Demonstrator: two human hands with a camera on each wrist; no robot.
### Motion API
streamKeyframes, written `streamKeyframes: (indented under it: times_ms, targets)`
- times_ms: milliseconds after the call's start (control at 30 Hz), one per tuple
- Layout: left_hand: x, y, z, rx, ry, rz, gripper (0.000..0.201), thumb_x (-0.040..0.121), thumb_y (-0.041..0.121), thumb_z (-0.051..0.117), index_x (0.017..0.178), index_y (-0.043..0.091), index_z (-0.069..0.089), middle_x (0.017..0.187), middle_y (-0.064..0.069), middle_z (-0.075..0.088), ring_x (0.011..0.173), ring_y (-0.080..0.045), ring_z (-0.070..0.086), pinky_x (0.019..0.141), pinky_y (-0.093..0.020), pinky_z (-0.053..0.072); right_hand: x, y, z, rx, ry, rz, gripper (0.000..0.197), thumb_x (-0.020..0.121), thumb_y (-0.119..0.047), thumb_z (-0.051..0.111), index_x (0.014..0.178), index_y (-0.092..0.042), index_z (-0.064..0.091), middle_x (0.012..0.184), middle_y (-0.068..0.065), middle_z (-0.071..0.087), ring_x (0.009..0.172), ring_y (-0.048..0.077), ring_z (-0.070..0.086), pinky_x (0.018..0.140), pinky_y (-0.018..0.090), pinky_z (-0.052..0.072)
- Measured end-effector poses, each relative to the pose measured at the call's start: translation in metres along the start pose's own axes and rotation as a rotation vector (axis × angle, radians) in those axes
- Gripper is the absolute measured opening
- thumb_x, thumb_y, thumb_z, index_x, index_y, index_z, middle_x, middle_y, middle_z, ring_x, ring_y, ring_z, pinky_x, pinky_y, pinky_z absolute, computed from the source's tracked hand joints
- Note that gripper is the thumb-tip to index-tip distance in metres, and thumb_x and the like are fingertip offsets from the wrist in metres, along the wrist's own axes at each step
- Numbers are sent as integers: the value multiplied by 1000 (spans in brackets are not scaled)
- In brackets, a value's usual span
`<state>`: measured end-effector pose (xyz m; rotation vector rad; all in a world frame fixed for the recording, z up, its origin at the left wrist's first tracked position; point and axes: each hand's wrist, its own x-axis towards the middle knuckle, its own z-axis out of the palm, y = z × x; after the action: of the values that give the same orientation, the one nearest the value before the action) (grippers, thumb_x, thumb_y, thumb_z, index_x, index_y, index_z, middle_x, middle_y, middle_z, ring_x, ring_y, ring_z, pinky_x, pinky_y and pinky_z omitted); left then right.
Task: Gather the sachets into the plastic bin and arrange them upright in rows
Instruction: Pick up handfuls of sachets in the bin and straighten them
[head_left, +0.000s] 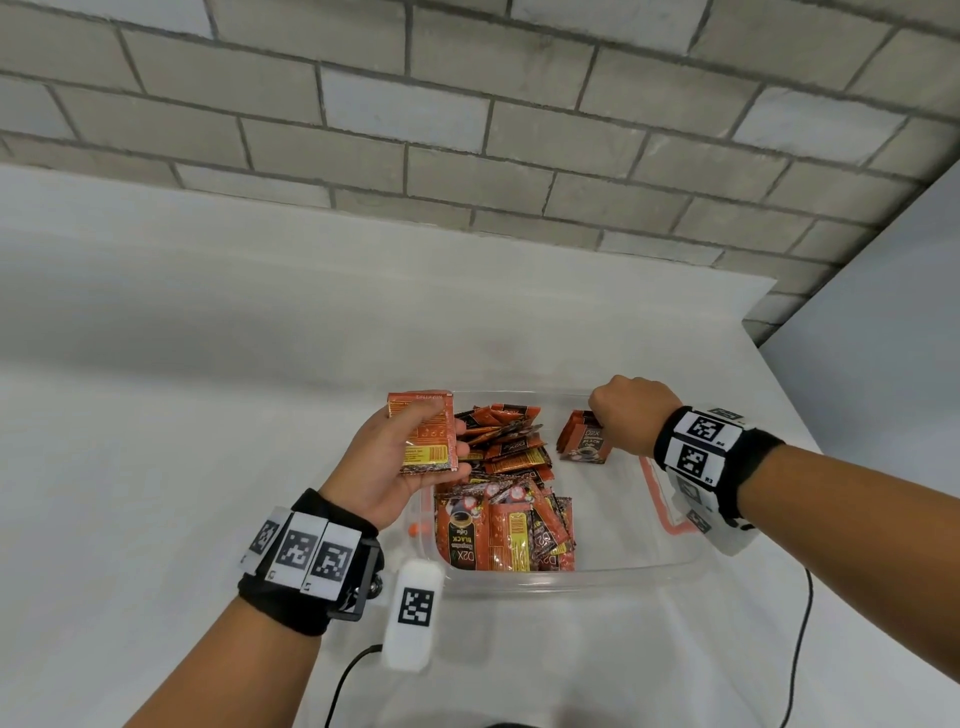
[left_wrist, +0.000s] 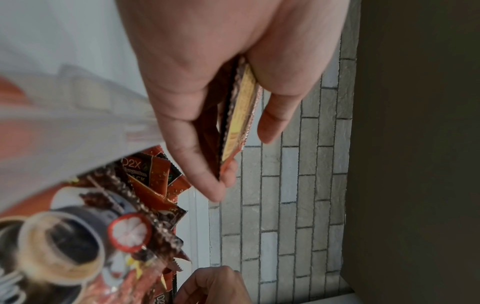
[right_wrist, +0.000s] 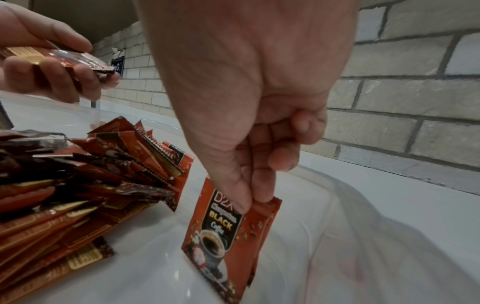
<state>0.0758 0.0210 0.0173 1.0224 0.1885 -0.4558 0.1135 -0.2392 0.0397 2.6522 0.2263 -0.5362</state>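
A clear plastic bin (head_left: 670, 564) sits on the white table with a heap of orange coffee sachets (head_left: 509, 467) along its left side. My left hand (head_left: 400, 457) hovers over the bin's left rim and grips a small stack of sachets (head_left: 426, 434), seen edge-on in the left wrist view (left_wrist: 235, 121). My right hand (head_left: 631, 410) reaches into the bin's far right part and pinches the top edges of a few upright sachets (right_wrist: 228, 236), their lower edges near the bin floor (right_wrist: 298, 257).
A brick wall (head_left: 467, 130) runs behind the table. Black cables (head_left: 800, 639) trail over the table's near edge. An orange latch (head_left: 657, 499) shows on the bin's right side. A bare patch of bin floor lies on the right.
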Motion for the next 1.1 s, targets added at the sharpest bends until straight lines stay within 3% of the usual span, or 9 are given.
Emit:
streamKeyframes:
  times_ms: [133,267,367,500,633,700,833,933,1100]
  targets:
    - [2,-1,-2,-6,2,6,20,92,19,56,106,5,59,83,-13,71,64,-23,68,59,-36,59,1,1,1,16,-1,6,31,88,-6,50,63,-13,33,64,0,32,52,14,35,45,22,26]
    - [3,-2,-1,-1,-1,9,12,93,8,48,98,5,59,80,-11,71,67,-24,68,63,-40,59,-2,3,0,41,21,20,3,89,-10,51,86,-11,52,76,3,45,66,23,48,45,23,28]
    - [2,-2,3,0,-40,4,16,93,3,42,100,5,56,78,-12,69,70,-24,69,63,-40,59,-8,3,-2,128,56,22,7,91,-18,54,92,-11,56,85,4,56,69,23,52,51,25,34]
    - [0,-2,16,169,-138,68,19,89,1,56,105,10,59,87,-8,72,80,-20,70,69,-35,57,-35,-4,-17,759,247,-50,19,90,-35,62,103,-22,59,89,-3,64,65,11,58,56,22,44]
    - [2,-7,40,267,-261,124,29,78,7,68,105,6,59,95,-11,70,89,-23,67,80,-34,55,-66,-24,-34,1269,292,-157,29,86,-31,67,113,-30,57,93,-6,64,60,10,57,50,16,46]
    - [5,-7,52,273,-287,144,29,77,9,69,104,5,60,94,-11,69,90,-23,67,81,-34,55,-68,-26,-33,1290,313,-178,33,84,-25,70,114,-30,56,92,-4,64,65,15,60,51,17,46]
    - [9,-4,69,236,-283,143,34,78,18,67,108,5,59,96,-11,69,90,-22,66,82,-35,55,-67,-17,-26,1363,486,-100,18,81,-17,73,93,-25,63,79,-5,65,64,14,59,62,34,50]
    - [9,-2,74,203,-265,81,37,78,33,63,107,11,62,88,-3,70,80,-16,65,69,-29,54,-72,-7,-24,1411,659,-58,13,82,-13,72,81,-21,61,75,-8,64,64,9,55,60,23,46]
    - [12,-1,72,128,-252,27,39,82,39,61,104,7,65,92,-11,65,79,-21,63,70,-33,54,-79,-15,-17,1150,791,-208,19,76,-9,77,75,-20,62,81,-10,57,70,11,55,60,12,41]
